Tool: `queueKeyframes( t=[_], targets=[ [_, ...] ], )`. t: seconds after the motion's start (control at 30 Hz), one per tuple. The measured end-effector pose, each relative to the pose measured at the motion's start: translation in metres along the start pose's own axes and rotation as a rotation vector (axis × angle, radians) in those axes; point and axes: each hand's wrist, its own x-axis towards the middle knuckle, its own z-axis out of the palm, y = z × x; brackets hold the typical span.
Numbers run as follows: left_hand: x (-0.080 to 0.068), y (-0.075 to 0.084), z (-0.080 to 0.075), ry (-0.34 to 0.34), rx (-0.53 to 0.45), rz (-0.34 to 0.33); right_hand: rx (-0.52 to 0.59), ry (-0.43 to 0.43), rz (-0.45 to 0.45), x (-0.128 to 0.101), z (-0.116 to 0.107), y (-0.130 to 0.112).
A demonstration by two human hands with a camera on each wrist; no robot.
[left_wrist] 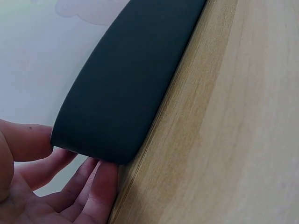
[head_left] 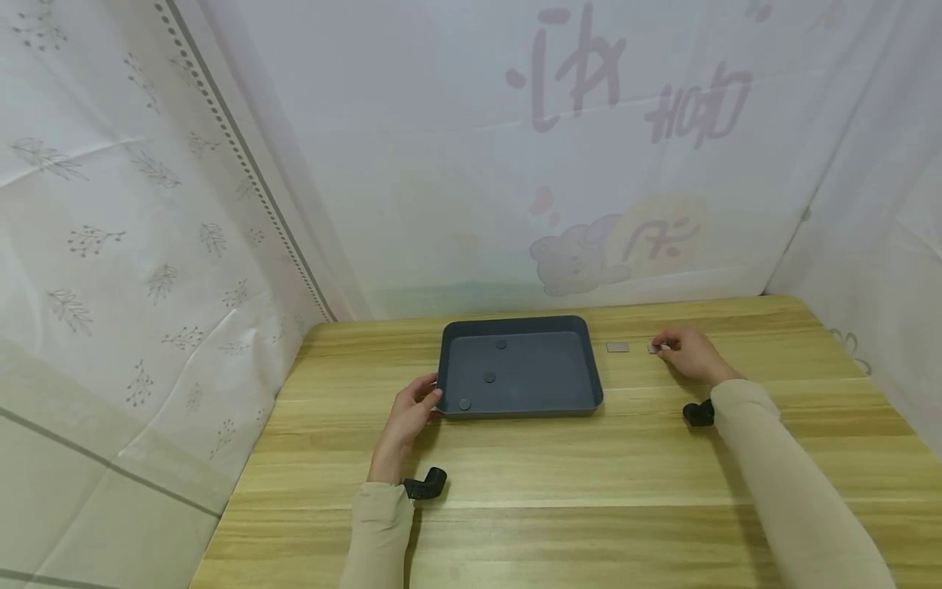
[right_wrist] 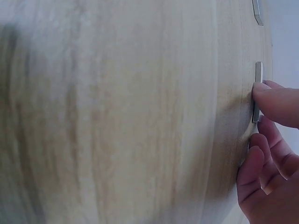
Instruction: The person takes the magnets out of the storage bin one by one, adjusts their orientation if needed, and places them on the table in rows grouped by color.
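In the head view, we see the left hand [head_left: 406, 415] gripping the left side of a dark grey, shallow rectangular tray [head_left: 548, 372] near its front corner. Beyond its right side, the right hand [head_left: 692, 353] pinches a small, flat, grey rectangular bar [head_left: 652, 348] over the light wooden tabletop [head_left: 559, 491]. A matching loose grey bar [head_left: 617, 348] lies between tray and pinch, long axis left to right; we judge the right hand much nearer to it.

In the left wrist view, we find the thumb at the tray's rim and the fingertips at its lower edge.

In the right wrist view, the pinched bar points lengthwise roughly toward the loose one, a gap between them; whether it is lifted, we cannot tell.
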Motion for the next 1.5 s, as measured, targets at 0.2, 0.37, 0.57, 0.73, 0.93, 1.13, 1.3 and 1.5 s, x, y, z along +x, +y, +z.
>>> queueKeyframes(
  t=[0.2, 0.37, 0.57, 0.73, 0.93, 1.13, 1.3, 1.5],
  targets=[
    [-0.006, 0.009, 0.000, -0.018, -0.001, 0.017, -0.008, -0.002, 0.005, -0.002, 0.000, 0.000],
    [-0.008, 0.012, 0.000, -0.023, 0.005, 0.007, -0.013, 0.007, 0.010, -0.003, 0.001, 0.000],
    [-0.009, 0.012, 0.001, -0.020, 0.017, 0.000, -0.023, 0.021, 0.015, -0.003, 0.004, 0.001],
    [-0.009, 0.012, 0.000, -0.026, 0.013, -0.006, -0.006, 0.024, 0.041, -0.005, 0.005, -0.003],
    [-0.013, 0.017, 0.000, -0.026, 0.006, -0.008, 0.080, 0.034, 0.072, -0.004, 0.007, -0.021],
    [-0.004, 0.006, -0.002, -0.025, 0.008, -0.013, 0.161, 0.064, 0.031, 0.008, 0.014, -0.052],
    [0.008, -0.011, -0.003, -0.009, -0.004, -0.012, 0.282, 0.057, -0.003, 0.014, 0.027, -0.084],
    [0.011, -0.017, -0.001, 0.018, 0.011, -0.004, 0.379, -0.004, -0.048, 0.011, 0.052, -0.121]
  ],
)
